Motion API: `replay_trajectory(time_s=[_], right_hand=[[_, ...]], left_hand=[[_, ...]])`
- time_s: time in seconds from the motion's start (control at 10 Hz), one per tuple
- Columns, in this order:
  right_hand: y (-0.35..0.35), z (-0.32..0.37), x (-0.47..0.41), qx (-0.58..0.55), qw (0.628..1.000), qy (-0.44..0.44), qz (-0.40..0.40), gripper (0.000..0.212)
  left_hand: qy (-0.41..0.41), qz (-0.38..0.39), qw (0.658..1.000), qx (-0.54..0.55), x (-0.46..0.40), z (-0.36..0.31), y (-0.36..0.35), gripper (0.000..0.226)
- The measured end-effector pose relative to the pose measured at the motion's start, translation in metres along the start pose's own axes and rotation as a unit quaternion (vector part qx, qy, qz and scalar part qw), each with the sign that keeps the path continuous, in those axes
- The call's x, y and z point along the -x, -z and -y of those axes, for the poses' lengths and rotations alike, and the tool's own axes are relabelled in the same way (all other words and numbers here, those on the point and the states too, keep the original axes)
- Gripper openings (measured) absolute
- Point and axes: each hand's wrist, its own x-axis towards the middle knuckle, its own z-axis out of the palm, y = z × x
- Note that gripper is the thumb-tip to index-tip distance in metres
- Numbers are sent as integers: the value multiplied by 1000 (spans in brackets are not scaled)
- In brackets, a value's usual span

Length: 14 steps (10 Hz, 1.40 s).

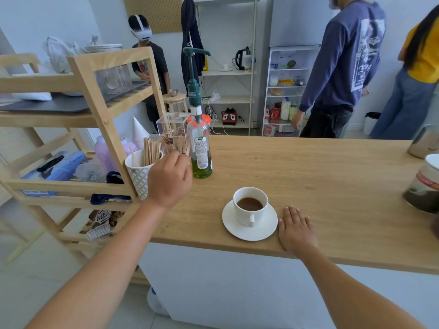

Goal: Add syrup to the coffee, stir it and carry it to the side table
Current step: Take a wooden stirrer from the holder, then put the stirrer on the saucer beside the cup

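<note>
Left hand (169,180): fingers curled, by the syrup bottle (199,148), near the counter's left edge
Right hand (297,230): spread flat, beside the saucer (249,222)
Cup (250,206): near front edge

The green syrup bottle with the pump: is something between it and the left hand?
Nothing visible. The left hand is right beside the green syrup bottle, its fingers near the label, with no object between them.

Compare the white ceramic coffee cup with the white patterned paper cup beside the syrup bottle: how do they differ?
The white ceramic coffee cup stands on a white saucer; the white patterned paper cup stands directly on the wooden counter. The ceramic cup holds brown coffee; the paper cup holds wooden stir sticks. The ceramic cup has a handle and is plain; the paper cup has neither. Both stand upright.
</note>
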Motion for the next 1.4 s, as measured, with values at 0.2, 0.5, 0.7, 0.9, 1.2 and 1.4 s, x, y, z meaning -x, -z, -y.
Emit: replay_trajectory(time_s=[0.2, 0.5, 0.7, 0.9, 1.2, 1.4], right_hand=[[1, 0, 2, -2, 1000, -1, 5, 57], [2, 1, 2, -4, 1000, -1, -1, 57], [1, 1, 1, -9, 1000, 1, 5, 57], [0, -2, 2, -18, 1000, 5, 13, 57], [61, 14, -14, -458, 865, -191, 71, 66], [75, 27, -11, -509, 797, -192, 263, 56]], left_hand=[[15, 84, 993, 88, 41, -52, -21, 7], [79, 186, 967, 154, 110, -97, -45, 9], [118, 235, 937, 231, 131, -109, -47, 11], [87, 258, 935, 227, 130, -102, -44, 20], [565, 392, 611, 391, 57, -74, -61, 75], [627, 445, 444, 461, 46, -71, -80, 80]])
